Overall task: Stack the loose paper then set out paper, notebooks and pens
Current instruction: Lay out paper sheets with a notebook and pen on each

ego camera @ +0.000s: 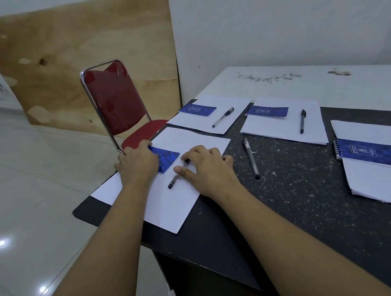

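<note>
On the near left sheet of paper [171, 205] lies a blue notebook [168, 158]. My left hand [137, 163] rests flat over its left part, fingers reaching the table's edge. Beside it my right hand [207, 168] pinches a black pen [172, 181] between thumb and forefinger; the pen lies on the same sheet. Two sets sit further back: paper [231, 107] with notebook [197, 110] and pen [223, 117], and paper [281, 127] with notebook [267, 111] and pen [302, 121]. At the right, a spiral notebook [374, 154] tops a paper stack [384, 184]. One loose pen [251, 158] lies on the bare tabletop.
The speckled black table [290, 198] adjoins a white surface [315, 86] at the back. A red chair [116, 103] with a chrome frame stands at the table's left end. A plywood board [73, 59] leans on the wall behind it. Shiny tiled floor lies to the left.
</note>
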